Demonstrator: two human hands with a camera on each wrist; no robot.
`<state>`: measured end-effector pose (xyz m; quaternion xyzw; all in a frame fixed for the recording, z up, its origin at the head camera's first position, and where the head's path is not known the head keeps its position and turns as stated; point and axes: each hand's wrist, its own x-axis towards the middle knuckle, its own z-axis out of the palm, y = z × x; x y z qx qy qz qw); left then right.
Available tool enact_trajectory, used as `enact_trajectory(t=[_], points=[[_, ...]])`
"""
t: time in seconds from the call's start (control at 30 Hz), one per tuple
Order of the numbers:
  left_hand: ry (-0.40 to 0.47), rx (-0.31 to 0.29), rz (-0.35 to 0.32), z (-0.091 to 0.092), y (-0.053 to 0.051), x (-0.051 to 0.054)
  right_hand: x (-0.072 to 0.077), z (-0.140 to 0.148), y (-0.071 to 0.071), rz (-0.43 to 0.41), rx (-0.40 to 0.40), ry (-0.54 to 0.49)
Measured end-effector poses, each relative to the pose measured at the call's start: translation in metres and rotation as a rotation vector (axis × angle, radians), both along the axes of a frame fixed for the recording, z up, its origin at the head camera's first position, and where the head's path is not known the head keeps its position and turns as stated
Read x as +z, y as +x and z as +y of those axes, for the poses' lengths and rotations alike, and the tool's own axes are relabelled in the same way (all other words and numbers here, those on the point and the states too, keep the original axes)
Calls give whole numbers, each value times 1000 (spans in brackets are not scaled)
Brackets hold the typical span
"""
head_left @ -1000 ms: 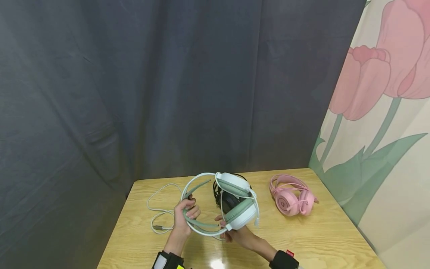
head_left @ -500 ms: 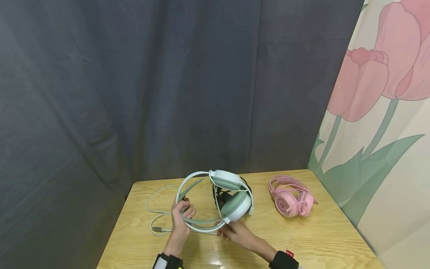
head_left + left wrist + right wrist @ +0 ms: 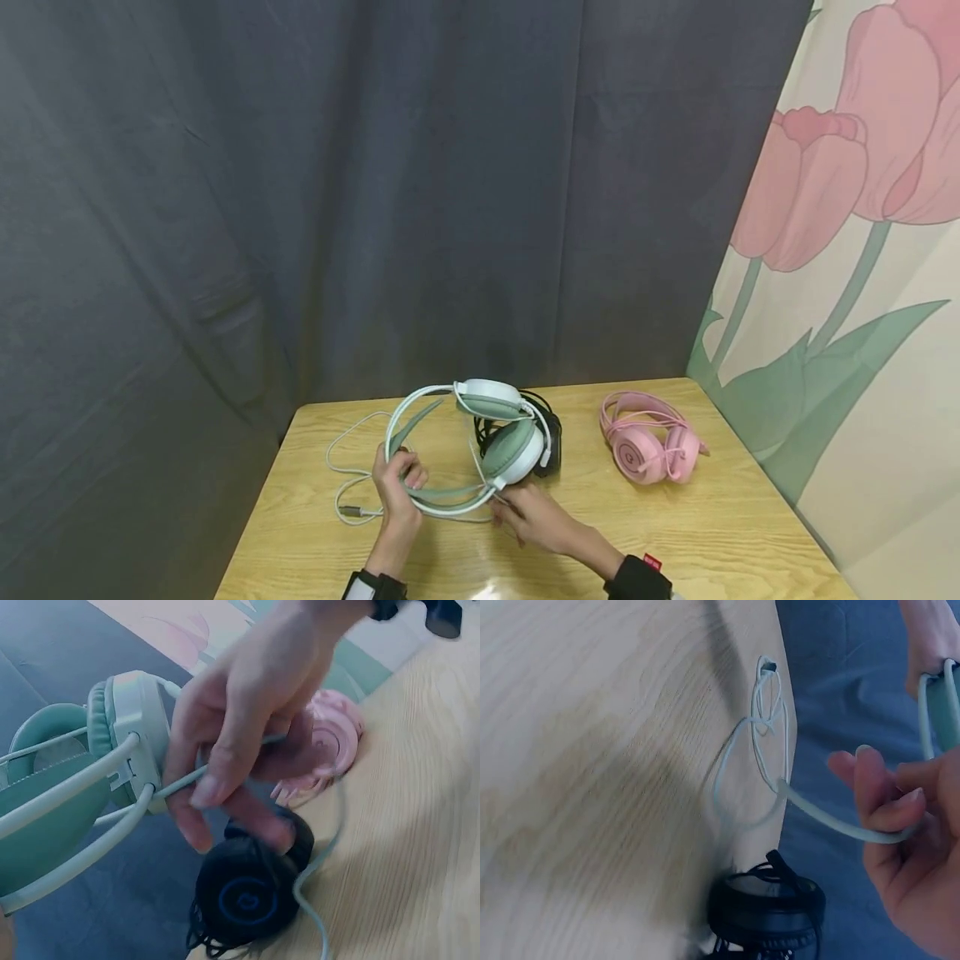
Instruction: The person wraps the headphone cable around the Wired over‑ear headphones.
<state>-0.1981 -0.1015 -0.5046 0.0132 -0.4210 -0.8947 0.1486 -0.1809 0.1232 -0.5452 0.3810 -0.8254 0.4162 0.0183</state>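
A white and green headset (image 3: 512,450) is held up over the table, tilted on its side with its ear cups to the right. My left hand (image 3: 397,492) grips its headband. Below the lower ear cup, my right hand (image 3: 542,518) pinches the headset's thin pale cable (image 3: 832,821) between thumb and fingers. In the left wrist view the cable leaves the ear cup (image 3: 142,739), passes through the right hand (image 3: 247,712) and trails down. The far end of the cable lies looped on the table at left, with a dark plug (image 3: 350,510).
Black headphones (image 3: 244,900) lie just behind the white headset, partly hidden by it in the head view. Pink headphones (image 3: 641,450) lie at the right of the wooden table (image 3: 675,542). A dark curtain (image 3: 450,208) hangs behind, and a tulip-patterned wall stands at right.
The headset and my left hand have shifted a little to the left. My right hand has moved slightly right, below the lower ear cup, uncovering more of the black headphones.
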Motion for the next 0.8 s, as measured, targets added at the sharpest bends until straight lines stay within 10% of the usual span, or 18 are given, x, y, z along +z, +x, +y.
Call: enact_trajectory(t=[0.23, 0.4, 0.8], points=[[-194, 99, 37, -10, 3, -3, 17, 18, 11, -18, 29, 153], [-355, 138, -10, -17, 5, -7, 28, 35, 17, 128, -30, 277], [-432, -57, -116, -31, 9, -13, 65, 67, 7, 466, -83, 268]])
